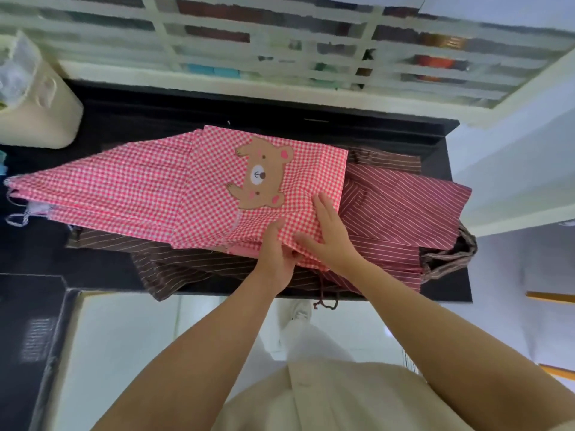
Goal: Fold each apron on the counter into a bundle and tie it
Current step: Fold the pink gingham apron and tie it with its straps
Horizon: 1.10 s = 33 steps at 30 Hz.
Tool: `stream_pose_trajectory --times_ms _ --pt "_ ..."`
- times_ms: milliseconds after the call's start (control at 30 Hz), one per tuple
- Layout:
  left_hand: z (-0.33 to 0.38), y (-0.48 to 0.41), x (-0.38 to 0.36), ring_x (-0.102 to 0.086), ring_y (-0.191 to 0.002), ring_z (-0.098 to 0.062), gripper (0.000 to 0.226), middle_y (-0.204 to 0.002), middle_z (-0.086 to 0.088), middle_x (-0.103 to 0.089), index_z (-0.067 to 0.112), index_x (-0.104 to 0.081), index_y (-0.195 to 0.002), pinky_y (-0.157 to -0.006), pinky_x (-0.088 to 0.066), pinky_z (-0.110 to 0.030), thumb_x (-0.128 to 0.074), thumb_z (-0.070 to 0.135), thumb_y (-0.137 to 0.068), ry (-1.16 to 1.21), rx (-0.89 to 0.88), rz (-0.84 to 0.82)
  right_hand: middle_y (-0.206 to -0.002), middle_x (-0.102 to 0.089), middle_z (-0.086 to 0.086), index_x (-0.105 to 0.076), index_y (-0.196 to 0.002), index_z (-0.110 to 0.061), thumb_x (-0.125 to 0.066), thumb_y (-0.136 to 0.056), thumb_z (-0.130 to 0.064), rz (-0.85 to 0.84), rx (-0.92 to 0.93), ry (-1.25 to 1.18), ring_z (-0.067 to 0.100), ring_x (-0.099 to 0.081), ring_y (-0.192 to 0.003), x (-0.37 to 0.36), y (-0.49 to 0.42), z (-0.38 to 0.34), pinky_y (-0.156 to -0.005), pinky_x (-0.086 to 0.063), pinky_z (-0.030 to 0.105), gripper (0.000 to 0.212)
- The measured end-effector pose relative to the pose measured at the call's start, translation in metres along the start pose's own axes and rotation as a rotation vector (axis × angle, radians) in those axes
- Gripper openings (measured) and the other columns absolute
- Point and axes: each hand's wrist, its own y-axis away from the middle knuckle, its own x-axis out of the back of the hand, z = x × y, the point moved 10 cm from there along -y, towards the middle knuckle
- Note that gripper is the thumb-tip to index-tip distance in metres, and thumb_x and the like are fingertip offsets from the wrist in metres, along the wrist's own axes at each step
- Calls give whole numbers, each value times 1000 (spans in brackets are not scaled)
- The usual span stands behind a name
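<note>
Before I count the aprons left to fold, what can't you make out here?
Head view: striped aprons, mostly under the gingham apron; number unclear.
Head view: ties at its left end, blurred.
Head view: beyond the window grille, blurred.
Head view: white container, cut by left edge.

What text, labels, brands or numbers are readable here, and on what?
None can be read in this view.
Pink checked apron: a bear picture only, no words.
Striped aprons: stripes only, no tag visible.
White container: blurred, nothing legible.
Things behind the white bars: too blurred to read.
</note>
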Motion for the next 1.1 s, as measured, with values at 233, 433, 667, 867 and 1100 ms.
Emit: stream_pose_trajectory --times_ms 233,433,667,867,1100 --pt "19 1 21 -57 -117 -26 51 -130 -7 -59 24 -43 -136 -96 -48 -51 -33 55 -97 52 -69 80 -163 15 10 13 -152 -21 -47 -64 -80 -111 137 232 25 14 -150 -27 1 1 -122 2 51 122" --pt "50 3 53 -61 -108 -22 41 -122 -3 -64 25 -48 -131 -96 -49 -46 -40 49 -98 98 -171 153 -164 5 3 0 -156 -21 -50 -75 -67 13 168 184 17 5 -150 -11 7 -18 -121 6 40 107" --pt "98 9 134 -64 -94 -18 39 -110 -3 -66 20 -54 -126 -71 -55 -33 -55 44 -95 152 -195 360 -164 -9 9 -13 -156 -20 -65 -79 -53 196 116 343 26 -1 -151 -21 14 -43 -120 0 55 99" --pt "151 14 187 -61 -112 -24 51 -129 -5 -58 18 -44 -137 -89 -56 -39 -65 21 -91 -81 -239 380 -164 -6 12 -13 -156 -18 -55 -95 -39 330 -266 374 30 1 -151 -25 25 -23 -118 -3 62 77" --pt "225 52 253 -56 -110 -20 46 -121 1 -52 24 -32 -133 -95 -49 -39 -54 20 -93 -19 -393 539 -163 -10 13 -14 -156 -19 -58 -93 -38 421 -141 347 32 -6 -151 -53 -1 -111 -120 -10 54 79"
